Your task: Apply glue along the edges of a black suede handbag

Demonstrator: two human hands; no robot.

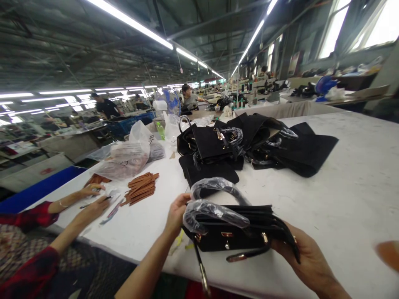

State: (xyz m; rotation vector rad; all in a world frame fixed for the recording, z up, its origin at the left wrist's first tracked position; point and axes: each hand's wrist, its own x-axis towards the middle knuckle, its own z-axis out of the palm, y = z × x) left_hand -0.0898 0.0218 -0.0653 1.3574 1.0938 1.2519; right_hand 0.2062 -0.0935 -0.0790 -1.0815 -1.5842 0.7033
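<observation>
A black handbag [230,243] with gold-coloured fittings is held at the near edge of the table. Clear plastic film wraps its two handles [215,212], and dark straps hang down in front. My left hand [177,214] grips the bag's left end, fingers partly hidden behind the handles. Around the right end my right hand [301,249] is closed, its fingertips out of sight under the bag. Just beyond lies a heap of black handbags [208,143], some with wrapped handles, beside black flat-looking bag bodies [307,151].
At the left, a co-worker's hands [95,207] hold a pen-like tool over the white table [352,199]. Near them are a pile of brown strips [141,189] and clear plastic bags [127,155]. A blurred orange-brown shape [388,254] shows at the right edge.
</observation>
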